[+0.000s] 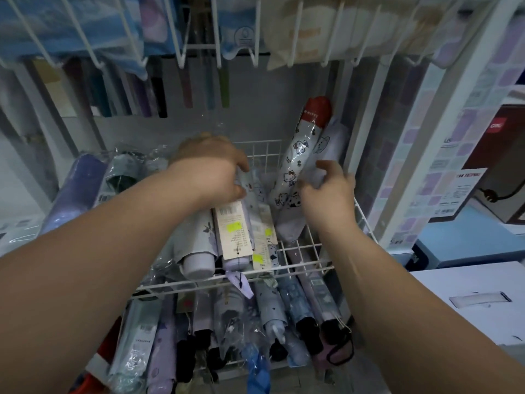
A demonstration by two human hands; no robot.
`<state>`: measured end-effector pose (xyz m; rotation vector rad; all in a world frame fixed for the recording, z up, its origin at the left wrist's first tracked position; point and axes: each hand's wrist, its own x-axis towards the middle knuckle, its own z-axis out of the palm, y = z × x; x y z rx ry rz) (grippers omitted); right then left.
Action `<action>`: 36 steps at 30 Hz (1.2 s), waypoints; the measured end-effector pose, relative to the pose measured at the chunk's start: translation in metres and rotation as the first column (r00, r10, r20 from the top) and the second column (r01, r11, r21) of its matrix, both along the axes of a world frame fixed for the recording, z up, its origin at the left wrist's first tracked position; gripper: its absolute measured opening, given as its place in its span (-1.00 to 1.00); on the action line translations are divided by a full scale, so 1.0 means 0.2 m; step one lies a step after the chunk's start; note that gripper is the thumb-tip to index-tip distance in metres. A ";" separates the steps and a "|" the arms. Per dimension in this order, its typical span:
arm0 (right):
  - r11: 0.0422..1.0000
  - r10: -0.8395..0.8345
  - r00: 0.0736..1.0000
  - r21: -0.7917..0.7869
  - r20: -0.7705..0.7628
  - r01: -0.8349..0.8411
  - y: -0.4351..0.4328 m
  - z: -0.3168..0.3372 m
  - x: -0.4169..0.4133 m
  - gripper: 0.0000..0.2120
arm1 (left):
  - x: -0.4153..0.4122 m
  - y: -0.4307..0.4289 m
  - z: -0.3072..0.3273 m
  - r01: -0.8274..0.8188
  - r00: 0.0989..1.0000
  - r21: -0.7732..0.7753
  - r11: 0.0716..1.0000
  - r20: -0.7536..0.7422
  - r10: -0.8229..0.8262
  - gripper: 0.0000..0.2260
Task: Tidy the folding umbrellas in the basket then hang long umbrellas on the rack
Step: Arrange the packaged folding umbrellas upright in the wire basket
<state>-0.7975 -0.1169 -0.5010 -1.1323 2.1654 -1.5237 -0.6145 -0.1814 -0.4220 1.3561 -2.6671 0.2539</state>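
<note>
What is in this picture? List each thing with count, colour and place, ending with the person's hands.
basket: one, white wire, centre.
folding umbrellas: several, lilac and white, lying in basket.
cat-print umbrella: one, white with red cap, leaning at basket's back right.
lilac umbrella: one, beside it.
lower umbrellas: many, blue, lilac, black, shelf below.
hooks: many, white, top.
long umbrellas: several, mixed colours, hanging top left.
left hand: grips a folding umbrella.
right hand: holds lilac umbrella.
</note>
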 end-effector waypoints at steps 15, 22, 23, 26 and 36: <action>0.970 0.215 0.976 0.117 -0.018 -0.212 -0.07 -0.12 -0.16 -0.20 | -0.54 -0.26 -0.25 0.238 0.902 0.366 0.900 -0.427 -0.065 -0.32; 0.974 0.225 0.973 0.019 0.060 -0.226 -0.09 -0.16 -0.18 -0.13 | -0.59 -0.31 -0.28 0.319 0.849 0.459 0.829 -0.528 -0.034 -0.17; 0.975 0.218 0.974 0.028 0.058 -0.220 -0.10 -0.16 -0.18 -0.12 | -0.59 -0.32 -0.29 0.321 0.844 0.461 0.827 -0.536 -0.029 -0.16; 0.977 0.211 0.976 0.027 0.056 -0.213 -0.11 -0.16 -0.17 -0.11 | -0.60 -0.32 -0.31 0.311 0.820 0.448 0.838 -0.573 0.002 -0.15; 0.978 0.186 0.982 -0.101 0.037 -0.181 -0.07 -0.15 -0.16 -0.22 | -0.58 -0.22 -0.27 0.276 0.807 0.479 0.833 -0.586 0.070 -0.14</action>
